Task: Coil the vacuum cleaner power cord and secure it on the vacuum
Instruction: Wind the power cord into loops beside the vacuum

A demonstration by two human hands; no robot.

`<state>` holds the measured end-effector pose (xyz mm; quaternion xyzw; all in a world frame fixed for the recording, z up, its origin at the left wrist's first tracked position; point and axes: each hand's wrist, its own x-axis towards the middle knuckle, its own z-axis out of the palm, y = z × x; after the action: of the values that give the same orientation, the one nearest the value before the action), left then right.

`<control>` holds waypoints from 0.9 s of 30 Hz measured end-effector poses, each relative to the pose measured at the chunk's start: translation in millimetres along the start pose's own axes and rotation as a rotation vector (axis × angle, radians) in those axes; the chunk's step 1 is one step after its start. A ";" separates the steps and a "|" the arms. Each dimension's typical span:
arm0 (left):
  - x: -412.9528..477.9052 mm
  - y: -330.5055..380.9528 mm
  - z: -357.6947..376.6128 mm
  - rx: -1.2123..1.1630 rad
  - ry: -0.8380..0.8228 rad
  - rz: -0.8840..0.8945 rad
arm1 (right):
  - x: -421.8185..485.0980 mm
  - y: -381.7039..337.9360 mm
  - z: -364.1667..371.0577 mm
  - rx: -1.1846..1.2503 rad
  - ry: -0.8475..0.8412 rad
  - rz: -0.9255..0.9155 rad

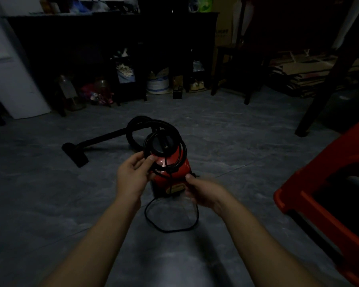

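Observation:
A small red vacuum cleaner (174,175) stands on the grey floor in the middle of the dim room. Several loops of its black power cord (174,129) are coiled above its black top. My left hand (133,175) grips the coil at its lower left, thumb over the strands. My right hand (201,191) holds the cord close to the vacuum's right side, fingers curled. A slack loop of cord (170,229) hangs from that hand down to the floor in front of the vacuum.
The vacuum's black hose and floor nozzle (76,153) stretch away to the left. A red plastic stool (323,195) stands at the right. Dark shelving with clutter (133,75) lines the far wall, with a dark chair (238,69) and flattened cardboard (303,73) beyond.

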<state>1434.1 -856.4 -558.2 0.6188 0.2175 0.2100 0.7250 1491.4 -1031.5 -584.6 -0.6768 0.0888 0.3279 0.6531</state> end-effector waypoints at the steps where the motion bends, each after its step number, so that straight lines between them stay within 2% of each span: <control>1: 0.6 -1.8 -1.0 0.007 -0.012 -0.014 | -1.0 -2.2 -0.6 0.055 0.037 -0.082; 3: 1.0 -5.2 -2.7 0.024 -0.045 -0.046 | -4.9 -6.8 -1.4 0.145 0.081 -0.228; 6: -2.4 -4.0 -2.2 0.006 -0.113 -0.078 | -7.4 -10.0 0.5 0.192 0.087 -0.318; 12: -7.7 3.7 0.4 -0.042 -0.207 -0.138 | -8.5 -15.6 4.3 0.392 -0.046 -0.325; 18: -13.7 1.6 3.2 0.235 -0.277 -0.028 | -7.9 -10.4 -2.7 0.274 0.086 -0.340; 23: -16.0 -0.1 6.5 0.241 -0.302 0.000 | -7.7 -10.1 -7.9 0.243 0.125 -0.372; 27: -14.3 0.9 6.6 0.243 -0.318 0.020 | -5.6 -8.1 -14.8 0.305 0.046 -0.313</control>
<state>1426.2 -869.9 -555.7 0.7292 0.1177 0.0889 0.6682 1496.3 -1046.1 -575.7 -0.5830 0.0459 0.1897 0.7887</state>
